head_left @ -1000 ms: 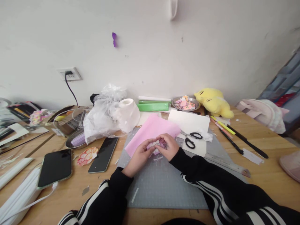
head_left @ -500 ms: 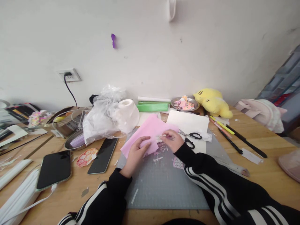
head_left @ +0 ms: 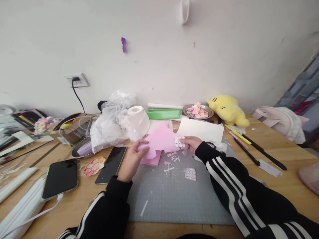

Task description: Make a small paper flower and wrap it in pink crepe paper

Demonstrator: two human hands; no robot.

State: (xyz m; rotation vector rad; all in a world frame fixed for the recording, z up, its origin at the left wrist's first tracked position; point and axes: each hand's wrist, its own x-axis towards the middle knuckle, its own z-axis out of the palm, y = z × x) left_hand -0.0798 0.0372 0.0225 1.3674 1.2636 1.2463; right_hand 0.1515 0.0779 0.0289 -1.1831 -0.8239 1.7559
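A sheet of pink paper [head_left: 161, 137] with a cut, notched lower edge is raised over the grey cutting mat [head_left: 174, 202]. My left hand [head_left: 134, 157] pinches its left side between thumb and fingers. In my right hand [head_left: 193, 143], a small white cutout with black honeycomb outlines [head_left: 179, 141] is pinched at its right edge, in front of the pink paper. Whether these fingers also grip the paper, I cannot tell. A similar honeycomb cutout with a pink border [head_left: 190, 174] lies flat on the mat. Thin paper scraps [head_left: 171, 162] are scattered below the pink sheet.
White paper [head_left: 200, 129] lies behind my right hand; the scissors are mostly hidden there. A dish of cutouts [head_left: 198, 111] and a yellow plush toy [head_left: 228, 109] stand at the back. Pens [head_left: 238, 134] lie right; phones [head_left: 61, 176] and a plastic bag [head_left: 107, 126] are left.
My hands have moved apart, the left leftward and the right slightly right. The honeycomb cutout in my right hand now faces me, and the bordered one on the mat is fully uncovered.
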